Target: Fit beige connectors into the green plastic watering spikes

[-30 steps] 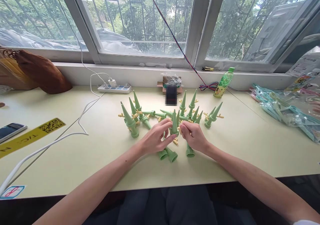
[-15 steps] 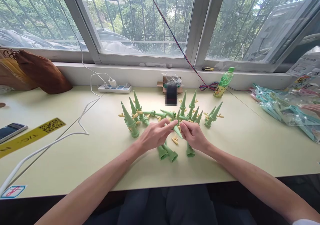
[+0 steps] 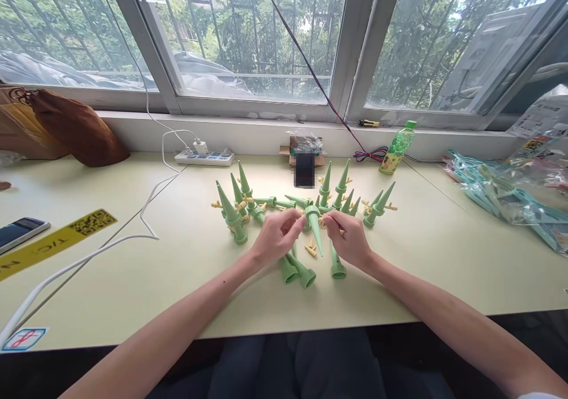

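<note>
Between my hands a green spike (image 3: 315, 228) hangs point down, its collar at the top. My left hand (image 3: 277, 234) pinches at the left of that collar. On the other side, my right hand (image 3: 348, 236) is closed beside it, its fingertips on a small yellow piece (image 3: 327, 218). Below lies a loose yellow branched piece (image 3: 311, 250). Nearer me, green cones (image 3: 306, 276) lie with hollow ends forward, another cone (image 3: 338, 267) to their right. Green spikes with yellow pieces stand at the left (image 3: 231, 214) and right (image 3: 378, 208).
At the back are a power strip (image 3: 205, 157), a small box with a dark blurred object (image 3: 304, 170) and a green-capped bottle (image 3: 398, 148). Bagged turquoise items (image 3: 510, 192) lie right. A white cable (image 3: 110, 242), yellow strip (image 3: 57, 240) and phone (image 3: 22, 233) lie left.
The green spike between my hands has swung from slanting to nearly straight down, with its collar now showing. My left fingers have drawn back to the left from over it.
</note>
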`<control>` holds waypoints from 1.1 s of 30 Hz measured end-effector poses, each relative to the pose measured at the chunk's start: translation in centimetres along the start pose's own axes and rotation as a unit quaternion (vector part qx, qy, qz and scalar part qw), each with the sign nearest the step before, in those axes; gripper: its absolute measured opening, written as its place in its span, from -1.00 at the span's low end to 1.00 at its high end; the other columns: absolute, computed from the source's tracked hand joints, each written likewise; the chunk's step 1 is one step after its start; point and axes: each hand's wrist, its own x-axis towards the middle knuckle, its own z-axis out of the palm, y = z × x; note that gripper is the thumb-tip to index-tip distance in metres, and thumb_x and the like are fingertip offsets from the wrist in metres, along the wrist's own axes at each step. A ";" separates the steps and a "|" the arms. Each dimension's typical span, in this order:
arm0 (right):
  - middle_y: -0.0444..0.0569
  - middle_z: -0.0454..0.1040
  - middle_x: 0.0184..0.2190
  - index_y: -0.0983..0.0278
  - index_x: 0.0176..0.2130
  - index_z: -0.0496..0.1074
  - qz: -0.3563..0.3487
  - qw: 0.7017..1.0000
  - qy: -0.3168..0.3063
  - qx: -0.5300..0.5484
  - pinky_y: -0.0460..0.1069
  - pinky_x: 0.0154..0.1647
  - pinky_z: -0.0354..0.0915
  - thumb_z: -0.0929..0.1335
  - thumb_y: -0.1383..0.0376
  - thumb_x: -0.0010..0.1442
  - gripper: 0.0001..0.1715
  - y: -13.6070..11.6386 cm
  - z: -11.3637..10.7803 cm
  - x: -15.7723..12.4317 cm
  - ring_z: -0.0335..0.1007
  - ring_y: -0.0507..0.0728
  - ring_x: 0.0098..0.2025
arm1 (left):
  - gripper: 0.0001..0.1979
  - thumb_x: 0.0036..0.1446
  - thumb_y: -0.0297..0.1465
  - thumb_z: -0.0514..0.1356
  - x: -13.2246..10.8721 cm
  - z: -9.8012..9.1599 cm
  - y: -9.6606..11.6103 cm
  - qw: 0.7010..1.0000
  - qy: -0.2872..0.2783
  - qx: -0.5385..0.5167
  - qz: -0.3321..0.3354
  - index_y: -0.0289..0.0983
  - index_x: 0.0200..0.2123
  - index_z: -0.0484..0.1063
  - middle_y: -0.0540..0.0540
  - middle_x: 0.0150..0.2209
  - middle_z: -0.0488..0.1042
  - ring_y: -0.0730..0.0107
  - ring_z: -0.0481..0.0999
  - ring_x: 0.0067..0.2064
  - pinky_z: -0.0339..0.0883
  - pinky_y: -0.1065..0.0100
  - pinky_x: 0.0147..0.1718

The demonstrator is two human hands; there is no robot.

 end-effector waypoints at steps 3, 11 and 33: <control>-0.14 0.24 -0.60 0.25 -0.45 0.26 -0.027 0.999 0.005 -0.024 -0.07 -0.52 0.10 0.17 0.14 0.40 -0.58 -0.1 0.0 0.1 0.11 0.01 -0.57 | -0.60 0.29 -0.15 0.06 0.0 -0.1 0.5 0.993 -0.063 -0.069 -0.078 -0.32 -0.46 0.34 0.02 -0.60 0.36 0.57 0.34 -0.63 0.19 0.52 -0.68; -0.15 0.25 -0.59 0.25 -0.43 0.26 -0.070 0.997 -0.002 -0.014 -0.09 -0.54 0.11 0.18 0.23 0.40 -0.64 -0.1 0.2 -0.1 0.12 -0.01 -0.57 | -0.62 0.26 -0.08 0.08 0.0 -0.1 1.3 0.961 -0.147 -0.181 -0.148 -0.29 -0.39 0.25 0.02 -0.51 0.40 0.56 0.37 -0.61 0.17 0.53 -0.70; -0.21 0.14 -0.67 0.22 -0.51 0.12 0.079 0.982 -0.079 0.155 -0.07 -0.59 0.02 0.15 0.10 0.41 -0.52 -0.4 0.6 -0.6 0.00 -0.02 -0.63 | -0.74 0.30 -0.44 0.06 -0.4 -0.5 -0.4 0.974 -0.070 0.109 0.186 -0.28 0.05 0.29 -0.14 -0.22 0.48 0.54 0.37 -0.44 0.25 0.47 -0.46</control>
